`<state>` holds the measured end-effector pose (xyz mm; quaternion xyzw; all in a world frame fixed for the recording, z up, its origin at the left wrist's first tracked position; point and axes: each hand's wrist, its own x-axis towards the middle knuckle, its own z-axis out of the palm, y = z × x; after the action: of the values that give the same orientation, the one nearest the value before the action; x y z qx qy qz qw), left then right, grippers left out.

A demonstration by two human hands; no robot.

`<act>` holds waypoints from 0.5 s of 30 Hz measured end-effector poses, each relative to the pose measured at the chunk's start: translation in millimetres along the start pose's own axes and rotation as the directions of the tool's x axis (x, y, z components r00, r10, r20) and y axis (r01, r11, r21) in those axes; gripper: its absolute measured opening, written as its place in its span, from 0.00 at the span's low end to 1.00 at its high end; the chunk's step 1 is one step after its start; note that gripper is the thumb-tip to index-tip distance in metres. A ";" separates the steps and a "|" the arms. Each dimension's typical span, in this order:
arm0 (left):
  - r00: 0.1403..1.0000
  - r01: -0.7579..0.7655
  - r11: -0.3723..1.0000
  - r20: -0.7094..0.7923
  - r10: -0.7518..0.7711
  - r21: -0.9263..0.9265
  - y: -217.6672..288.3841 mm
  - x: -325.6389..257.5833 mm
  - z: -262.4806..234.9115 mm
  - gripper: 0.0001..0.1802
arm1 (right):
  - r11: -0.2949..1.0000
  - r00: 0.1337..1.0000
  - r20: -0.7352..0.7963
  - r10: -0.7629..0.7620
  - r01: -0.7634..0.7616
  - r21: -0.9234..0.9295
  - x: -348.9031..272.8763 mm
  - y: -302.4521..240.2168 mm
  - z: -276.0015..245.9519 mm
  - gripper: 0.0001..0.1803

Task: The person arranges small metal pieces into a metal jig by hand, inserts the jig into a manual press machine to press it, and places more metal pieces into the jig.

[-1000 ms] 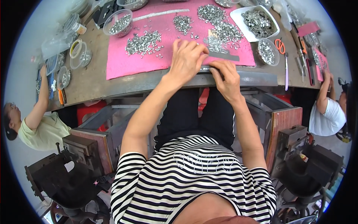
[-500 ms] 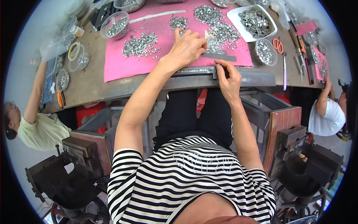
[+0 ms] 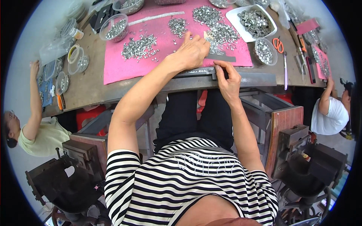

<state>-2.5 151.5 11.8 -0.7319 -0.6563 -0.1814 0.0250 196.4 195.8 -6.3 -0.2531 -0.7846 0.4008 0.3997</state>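
Many small shiny metal pieces [image 3: 218, 33] heaped on pink mat [image 3: 124, 69].

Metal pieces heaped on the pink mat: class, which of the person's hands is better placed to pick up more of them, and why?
Probably the left hand: it lies on the pink mat, fingers beside a heap of small metal pieces. The right hand pinches the metal strip at the table's near edge.
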 end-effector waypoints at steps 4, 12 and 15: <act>0.999 -0.038 0.998 0.015 0.037 0.059 -4.0 -10.8 -7.9 0.10 | 0.998 0.999 0.018 -0.048 0.048 -0.040 6.7 -5.3 -7.0 0.07; 0.999 0.010 1.000 -0.038 -0.010 -0.004 5.2 -9.9 -7.4 0.11 | 0.919 0.941 0.218 -0.259 0.309 -0.245 54.5 15.6 -9.8 0.07; 0.997 0.061 0.994 -0.050 -0.066 -0.094 -2.2 -10.4 -6.2 0.11 | 0.890 0.908 0.304 -0.289 0.371 -0.264 67.2 21.2 -6.9 0.06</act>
<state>-6.8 140.2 14.0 -0.7060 -0.6693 -0.2315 0.0028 166.6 258.6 7.1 -0.1215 -0.9152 0.2250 0.3116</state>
